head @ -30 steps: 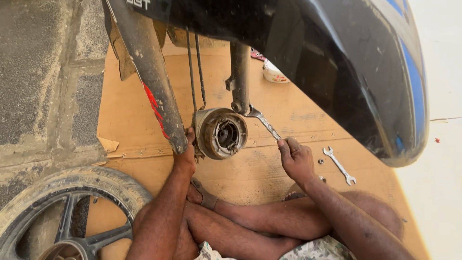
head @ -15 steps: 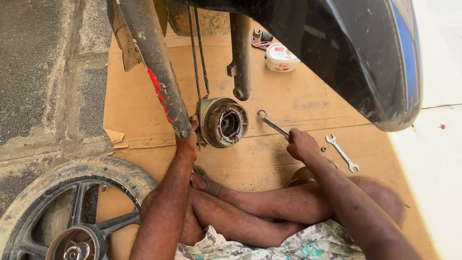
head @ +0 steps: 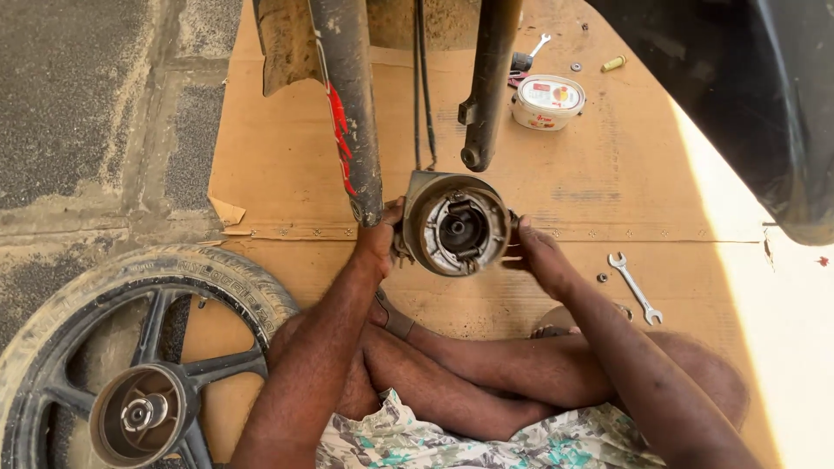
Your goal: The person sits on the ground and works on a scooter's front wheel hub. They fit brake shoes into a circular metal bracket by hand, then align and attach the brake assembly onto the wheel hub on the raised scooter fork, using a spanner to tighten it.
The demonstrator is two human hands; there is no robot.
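Two hands on one brake drum plate [head: 458, 224] — held between the fork legs.
Left hand [head: 380, 241] grips its left edge, right hand [head: 532, 254] clasps the right edge; plate faces up above cardboard [head: 287, 165] — spanner [head: 635, 287] lies just beside.

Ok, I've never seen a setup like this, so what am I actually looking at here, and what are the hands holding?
This is one view from a camera worn on the person's head, looking down at their crossed legs and hands. They sit on a cardboard sheet under a motorcycle's front end; the two fork legs hang down with no wheel between them. The left hand and right hand hold a round metal brake drum plate from either side, its springs and shoes facing the camera. The removed wheel lies at lower left. A spanner lies on the cardboard to the right, and a small white tub sits farther away.
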